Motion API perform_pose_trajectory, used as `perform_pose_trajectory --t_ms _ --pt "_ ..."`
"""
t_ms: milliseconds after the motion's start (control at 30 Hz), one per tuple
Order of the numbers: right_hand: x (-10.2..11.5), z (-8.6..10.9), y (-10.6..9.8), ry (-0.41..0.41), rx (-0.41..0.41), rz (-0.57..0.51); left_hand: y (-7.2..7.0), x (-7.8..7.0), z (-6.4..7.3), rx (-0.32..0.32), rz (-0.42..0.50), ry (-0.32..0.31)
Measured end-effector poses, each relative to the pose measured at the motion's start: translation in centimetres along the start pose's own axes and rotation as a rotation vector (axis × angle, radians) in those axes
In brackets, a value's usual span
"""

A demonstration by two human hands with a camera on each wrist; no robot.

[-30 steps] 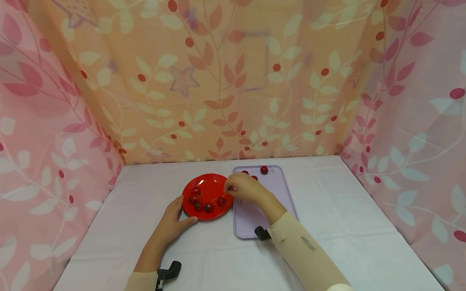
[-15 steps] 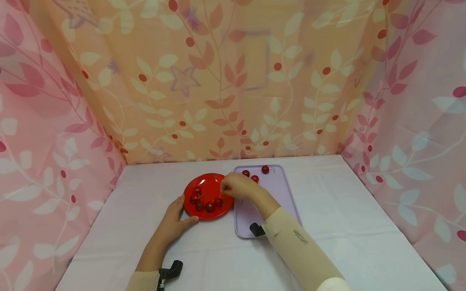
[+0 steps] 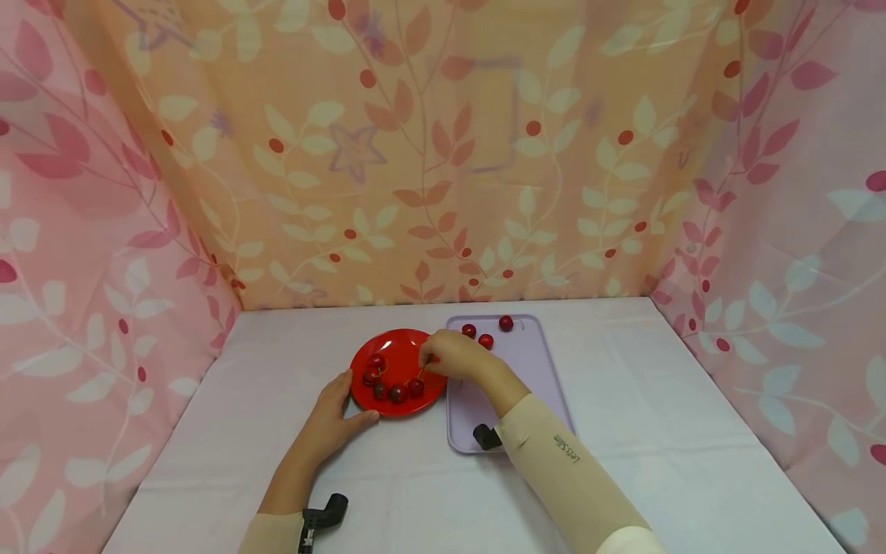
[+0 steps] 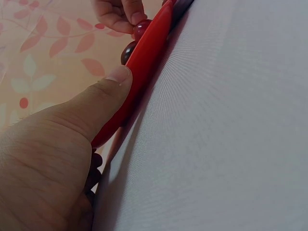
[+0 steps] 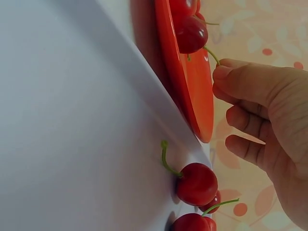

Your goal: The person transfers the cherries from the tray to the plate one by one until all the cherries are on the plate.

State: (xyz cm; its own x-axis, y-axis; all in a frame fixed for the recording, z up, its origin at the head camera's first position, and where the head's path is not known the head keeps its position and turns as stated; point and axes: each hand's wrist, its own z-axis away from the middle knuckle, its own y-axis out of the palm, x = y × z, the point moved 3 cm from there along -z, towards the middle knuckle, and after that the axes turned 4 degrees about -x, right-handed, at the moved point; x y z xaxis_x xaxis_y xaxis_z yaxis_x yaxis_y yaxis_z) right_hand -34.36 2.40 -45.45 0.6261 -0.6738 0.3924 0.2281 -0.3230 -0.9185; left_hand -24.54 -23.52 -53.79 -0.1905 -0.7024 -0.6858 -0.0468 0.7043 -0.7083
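My right hand (image 3: 453, 355) reaches over a glossy red plate (image 3: 407, 350) and pinches the thin green stem of a dark red cherry (image 5: 192, 34) between thumb and index finger. That cherry sits low over the plate, beside several others (image 3: 371, 375) lined along its left and front. In the right wrist view, the other fingers curl loosely beneath the pinch. At the plate's left side my left hand (image 3: 331, 422) spreads its thumb and fingers along the rim. The left wrist view shows the straight thumb (image 4: 103, 98) pressed to the plate's edge.
A lilac tray (image 3: 529, 385) lies directly right of the plate, with bright red cherries (image 3: 486, 341) toward its far end. Partly under the right forearm, it rests on a white-covered table (image 3: 277, 346). Leaf-patterned cloth (image 3: 422, 154) encloses the back and both sides.
My right hand has moved slightly left and farther over the plate, with the pinched cherry shifting toward the others. It has barely moved in the last half second. The left hand stays at the rim.
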Motion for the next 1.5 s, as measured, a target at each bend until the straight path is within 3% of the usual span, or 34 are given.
perform_pose_trajectory --t_ms 533,967,1267,1500 --pt "-0.4 0.7 -1.0 -0.032 -0.046 0.006 -0.2 -0.1 0.0 -0.004 0.011 0.013" --pt "-1.7 2.5 -2.2 -0.068 -0.154 0.068 -0.2 -0.2 0.1 0.006 0.009 -0.009" --pt "-3.3 3.8 -3.7 0.034 -0.228 0.090 0.1 -0.1 0.2 0.000 0.010 -0.014" --pt "-4.5 4.7 -5.1 0.016 -0.288 0.107 0.0 -0.1 0.2 -0.001 0.012 0.003"
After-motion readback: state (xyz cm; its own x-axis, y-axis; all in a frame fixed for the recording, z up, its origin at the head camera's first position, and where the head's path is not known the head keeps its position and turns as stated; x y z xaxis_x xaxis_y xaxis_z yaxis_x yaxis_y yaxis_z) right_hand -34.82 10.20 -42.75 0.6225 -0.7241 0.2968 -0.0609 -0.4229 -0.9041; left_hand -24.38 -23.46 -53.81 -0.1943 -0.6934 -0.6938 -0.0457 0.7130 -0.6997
